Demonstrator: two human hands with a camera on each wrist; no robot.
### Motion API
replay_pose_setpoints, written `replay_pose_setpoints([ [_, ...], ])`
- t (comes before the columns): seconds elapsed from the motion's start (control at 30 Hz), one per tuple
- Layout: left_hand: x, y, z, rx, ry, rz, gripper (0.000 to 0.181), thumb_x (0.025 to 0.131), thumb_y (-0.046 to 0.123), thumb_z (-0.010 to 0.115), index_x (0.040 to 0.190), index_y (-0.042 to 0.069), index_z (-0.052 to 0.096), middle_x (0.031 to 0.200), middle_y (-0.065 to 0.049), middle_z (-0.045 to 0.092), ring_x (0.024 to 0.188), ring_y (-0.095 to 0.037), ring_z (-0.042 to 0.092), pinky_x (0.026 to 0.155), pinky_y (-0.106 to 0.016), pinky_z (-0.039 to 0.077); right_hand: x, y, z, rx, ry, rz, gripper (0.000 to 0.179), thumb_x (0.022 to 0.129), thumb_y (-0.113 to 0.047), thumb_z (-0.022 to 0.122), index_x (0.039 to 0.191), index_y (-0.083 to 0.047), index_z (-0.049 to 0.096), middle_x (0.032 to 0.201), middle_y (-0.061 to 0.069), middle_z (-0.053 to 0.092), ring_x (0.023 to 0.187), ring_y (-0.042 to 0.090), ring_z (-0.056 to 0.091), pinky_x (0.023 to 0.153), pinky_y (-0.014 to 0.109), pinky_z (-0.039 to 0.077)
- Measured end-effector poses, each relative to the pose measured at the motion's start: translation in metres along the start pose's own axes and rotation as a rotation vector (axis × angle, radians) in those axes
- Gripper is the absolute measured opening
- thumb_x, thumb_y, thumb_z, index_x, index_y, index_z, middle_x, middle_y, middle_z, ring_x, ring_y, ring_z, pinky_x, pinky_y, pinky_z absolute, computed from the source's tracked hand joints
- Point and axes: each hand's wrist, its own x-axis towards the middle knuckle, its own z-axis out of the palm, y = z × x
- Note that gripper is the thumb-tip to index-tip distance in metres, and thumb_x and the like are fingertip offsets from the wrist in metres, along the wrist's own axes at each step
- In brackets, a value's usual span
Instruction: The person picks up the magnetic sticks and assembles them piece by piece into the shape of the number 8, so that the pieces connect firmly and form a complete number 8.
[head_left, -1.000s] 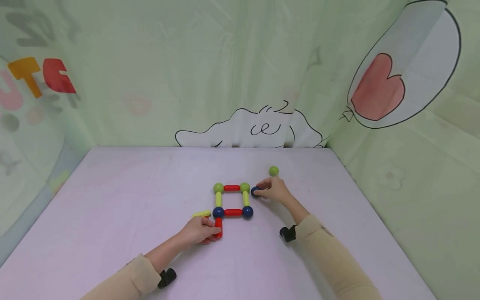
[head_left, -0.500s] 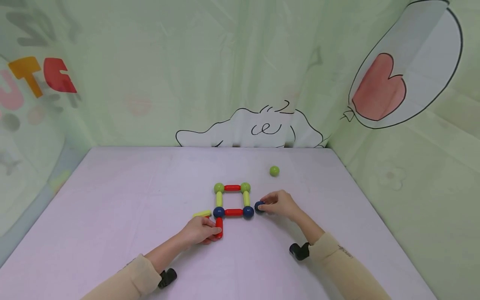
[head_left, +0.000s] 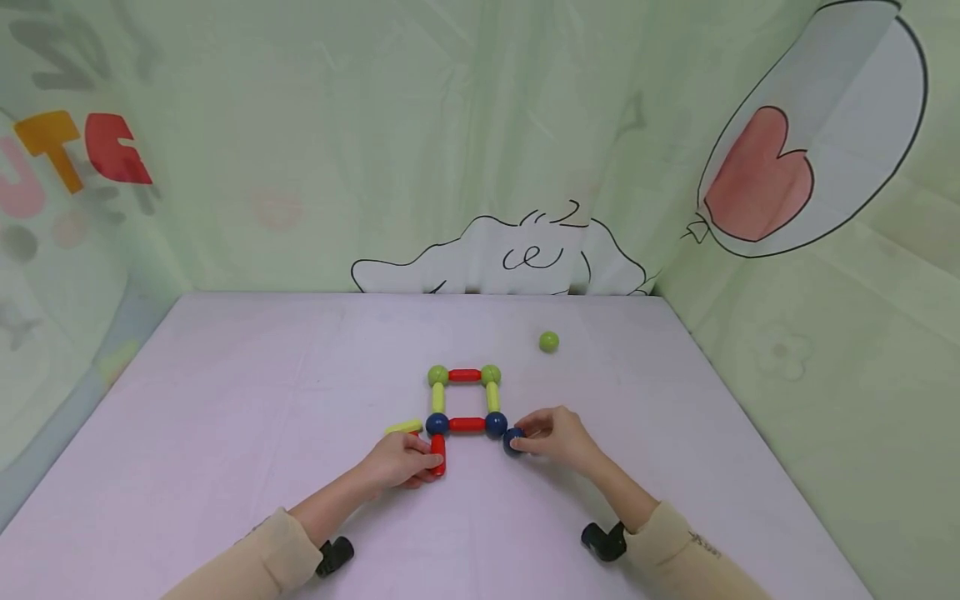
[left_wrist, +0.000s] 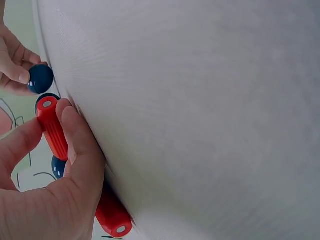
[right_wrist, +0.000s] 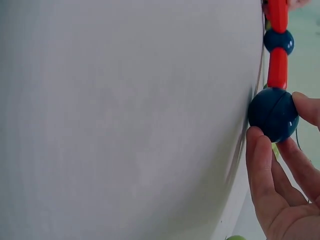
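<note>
A square of magnetic rods and balls lies mid-table, with green balls [head_left: 438, 376] at its far corners and blue balls [head_left: 496, 424] at its near ones. Red rods [head_left: 465, 376] form its far and near sides, yellow-green rods [head_left: 438, 398] the other two. My left hand [head_left: 397, 461] pinches a red rod [left_wrist: 52, 131] that runs toward me from the near-left blue ball. Between thumb and fingers, my right hand [head_left: 558, 437] holds a loose blue ball [right_wrist: 273, 115] close beside the near-right corner. A yellow rod [head_left: 405, 427] and another red rod [left_wrist: 114, 215] lie by my left hand, partly hidden.
A single green ball [head_left: 549, 342] rests farther back on the right of the white-covered table [head_left: 262, 375]. Printed curtains [head_left: 420, 150] hang behind and at both sides. Black wrist cameras [head_left: 604, 542] stick out from the sleeves.
My right hand has brought the blue ball toward me, from beside the far-right green corner down to the near-right blue corner. My left hand stays on the red rod.
</note>
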Motion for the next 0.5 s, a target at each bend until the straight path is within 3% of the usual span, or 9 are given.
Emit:
replay_pose_setpoints([
  [0.5, 0.003, -0.002, 0.0, 0.003, 0.002, -0.022, 0.026, 0.085, 0.018, 0.066, 0.099, -0.002, 0.058, 0.078, -0.004, 0.066, 0.066, -0.013, 0.062, 0.06, -0.026, 0.05, -0.018, -0.021, 0.028, 0.028, -0.101, -0.073, 0.027, 0.071, -0.015, 0.078, 0.092, -0.003, 0.069, 0.08, 0.001, 0.065, 0.069, 0.012, 0.058, 0.062, 0.024, 0.05],
])
